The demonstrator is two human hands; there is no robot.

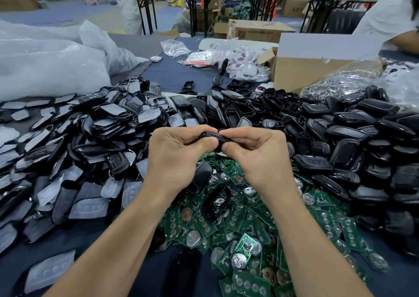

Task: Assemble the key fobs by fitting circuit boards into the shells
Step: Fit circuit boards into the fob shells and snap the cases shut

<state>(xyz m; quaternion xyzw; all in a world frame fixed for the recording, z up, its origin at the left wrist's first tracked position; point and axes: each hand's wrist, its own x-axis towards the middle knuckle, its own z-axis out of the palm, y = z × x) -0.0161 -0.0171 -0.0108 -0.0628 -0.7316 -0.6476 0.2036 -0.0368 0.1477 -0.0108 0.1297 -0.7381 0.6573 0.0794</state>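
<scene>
Two hands meet in our head view, raised over the middle of the table (pixel 172 72). Our left hand (pixel 179 153) and right hand (pixel 256 153) are both closed on one black key fob (pixel 213 136). Each pinches one end, with the thumb on the near side and the curled fingers over the top. We see the fob edge-on and mostly covered, so we cannot tell whether its seam has closed or whether a board sits inside.

Directly below, toward the near edge, lies the heap of green circuit boards (pixel 238 228), with a single open shell frame (pixel 217 201) resting on top. Black shells (pixel 351 138) are banked high along the right side. Covers (pixel 79 138) with pale button faces spread toward the left edge. A cardboard box (pixel 301 72) stands near the far right corner, and plastic bags (pixel 45 65) slump at the far left.

We judge this to be the squeeze that snaps the halves together, and that is where things could go wrong. If we press harder at one end, the other may stay unlatched and leave a gap. If the board sits crooked inside, the squeeze could crack it or bend the battery clip. The fob is smooth and held only by its ends, so a slip would drop it among the loose boards. There it could scatter them or pass for an unfinished part.
</scene>
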